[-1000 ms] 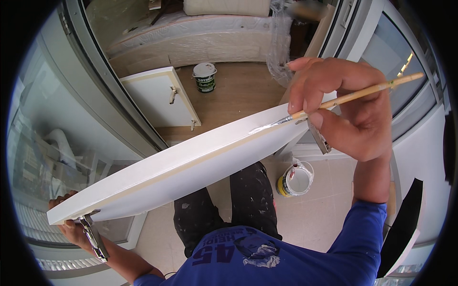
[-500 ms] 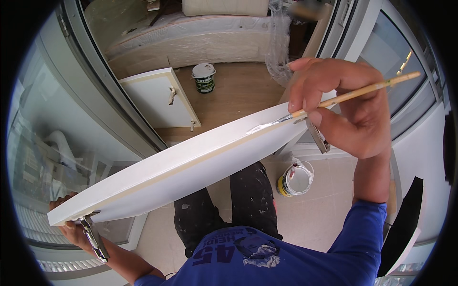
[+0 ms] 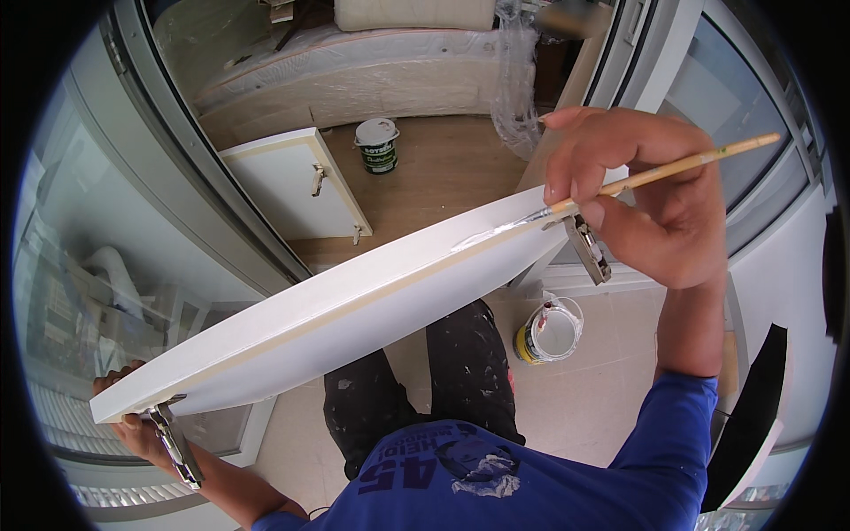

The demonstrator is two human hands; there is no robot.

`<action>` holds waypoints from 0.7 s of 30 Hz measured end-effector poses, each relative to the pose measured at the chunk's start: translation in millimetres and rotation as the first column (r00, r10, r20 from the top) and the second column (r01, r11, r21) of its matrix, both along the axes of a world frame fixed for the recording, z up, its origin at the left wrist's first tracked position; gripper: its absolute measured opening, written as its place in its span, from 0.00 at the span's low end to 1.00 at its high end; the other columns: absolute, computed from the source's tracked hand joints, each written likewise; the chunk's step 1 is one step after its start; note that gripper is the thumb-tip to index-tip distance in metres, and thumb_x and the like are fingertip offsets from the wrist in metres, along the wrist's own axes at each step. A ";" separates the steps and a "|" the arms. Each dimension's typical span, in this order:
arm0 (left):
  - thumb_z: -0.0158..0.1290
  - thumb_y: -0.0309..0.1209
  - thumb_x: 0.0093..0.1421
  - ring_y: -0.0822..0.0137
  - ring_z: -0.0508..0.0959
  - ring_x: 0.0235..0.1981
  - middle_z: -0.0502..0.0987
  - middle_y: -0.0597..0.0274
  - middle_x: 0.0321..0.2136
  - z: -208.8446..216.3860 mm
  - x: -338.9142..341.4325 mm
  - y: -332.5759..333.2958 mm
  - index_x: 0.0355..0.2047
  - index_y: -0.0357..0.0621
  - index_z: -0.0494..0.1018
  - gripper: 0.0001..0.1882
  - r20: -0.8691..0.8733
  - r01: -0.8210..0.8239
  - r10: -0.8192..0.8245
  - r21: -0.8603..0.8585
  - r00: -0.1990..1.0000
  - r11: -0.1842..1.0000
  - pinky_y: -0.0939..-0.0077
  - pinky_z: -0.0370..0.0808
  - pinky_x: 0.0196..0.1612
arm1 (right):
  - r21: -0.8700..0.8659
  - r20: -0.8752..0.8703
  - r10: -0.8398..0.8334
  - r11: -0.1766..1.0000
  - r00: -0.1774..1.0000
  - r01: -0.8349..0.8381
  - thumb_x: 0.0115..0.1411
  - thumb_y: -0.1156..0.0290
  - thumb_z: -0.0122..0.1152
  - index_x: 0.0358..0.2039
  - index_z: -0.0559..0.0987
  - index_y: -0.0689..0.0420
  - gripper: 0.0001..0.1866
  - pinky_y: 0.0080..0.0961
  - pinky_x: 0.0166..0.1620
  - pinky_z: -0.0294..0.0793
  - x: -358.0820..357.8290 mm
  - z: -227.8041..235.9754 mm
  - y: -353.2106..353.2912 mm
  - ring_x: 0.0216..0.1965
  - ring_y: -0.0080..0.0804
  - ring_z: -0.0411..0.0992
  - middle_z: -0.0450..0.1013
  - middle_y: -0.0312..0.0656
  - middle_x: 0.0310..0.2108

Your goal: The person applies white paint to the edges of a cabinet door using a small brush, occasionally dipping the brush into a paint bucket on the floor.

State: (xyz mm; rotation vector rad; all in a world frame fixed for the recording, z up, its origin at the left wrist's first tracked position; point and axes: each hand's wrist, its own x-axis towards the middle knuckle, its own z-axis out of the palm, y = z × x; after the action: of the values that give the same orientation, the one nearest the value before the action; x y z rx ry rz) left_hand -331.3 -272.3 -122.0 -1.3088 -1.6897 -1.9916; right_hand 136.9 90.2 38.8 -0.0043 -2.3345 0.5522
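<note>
A white cabinet door (image 3: 292,301) slants across in front of me, its narrow edge facing up and a strip of beige tape running along it. At its lower left end, my left hand (image 3: 133,425) grips the corner, with some fingers hidden behind the panel. My right hand (image 3: 651,195) pinches a thin wooden paintbrush (image 3: 682,165) near its metal collar. Wet white paint shows where the bristles touch the upper edge. One metal hinge (image 3: 177,442) hangs by my left hand, another hinge (image 3: 589,252) below my right.
An open paint can (image 3: 551,332) stands on the tiles right of my legs. Beyond the sliding door frame, a second white door panel (image 3: 292,186) leans beside a lidded paint bucket (image 3: 378,146). Behind them lies a plastic-wrapped mattress (image 3: 372,80).
My right hand and the brush have shifted slightly to the right along the edge. The wet paint streak trails behind the bristles. My left hand stays at its corner.
</note>
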 end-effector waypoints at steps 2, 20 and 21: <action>0.61 0.65 0.49 0.70 0.70 0.34 0.66 0.61 0.35 0.3 1.7 1.8 0.45 0.33 0.65 0.44 -0.002 -0.004 0.004 0.010 1.000 1.000 0.76 0.68 0.37 | -0.013 -0.018 -0.009 1.000 1.000 0.009 0.43 0.79 0.58 0.27 0.78 0.57 0.08 0.48 0.59 0.68 2.1 -0.6 0.1 0.33 0.34 0.79 0.78 0.41 0.25; 0.62 0.65 0.49 0.71 0.69 0.34 0.66 0.62 0.34 4.8 -0.7 2.8 0.44 0.34 0.65 0.44 -0.049 0.022 -0.022 0.013 0.999 1.000 0.77 0.66 0.34 | -0.044 -0.042 0.013 0.999 0.999 -0.015 0.42 0.79 0.59 0.26 0.78 0.57 0.08 0.48 0.60 0.67 -2.6 -2.8 -4.1 0.33 0.34 0.79 0.78 0.41 0.25; 0.62 0.65 0.49 0.70 0.69 0.34 0.66 0.62 0.34 4.9 2.3 4.8 0.44 0.34 0.65 0.44 -0.039 0.015 -0.014 0.022 0.999 1.000 0.77 0.66 0.34 | -0.041 -0.019 0.014 0.999 1.000 -0.015 0.43 0.79 0.59 0.27 0.78 0.57 0.08 0.48 0.60 0.67 -3.5 -2.5 -3.9 0.33 0.34 0.79 0.78 0.41 0.25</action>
State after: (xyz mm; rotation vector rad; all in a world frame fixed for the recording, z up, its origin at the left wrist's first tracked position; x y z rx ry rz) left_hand -329.0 -267.6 -117.1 -1.3470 -1.6410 -1.9742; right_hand 133.4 86.3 36.3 -0.0010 -2.3067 0.6050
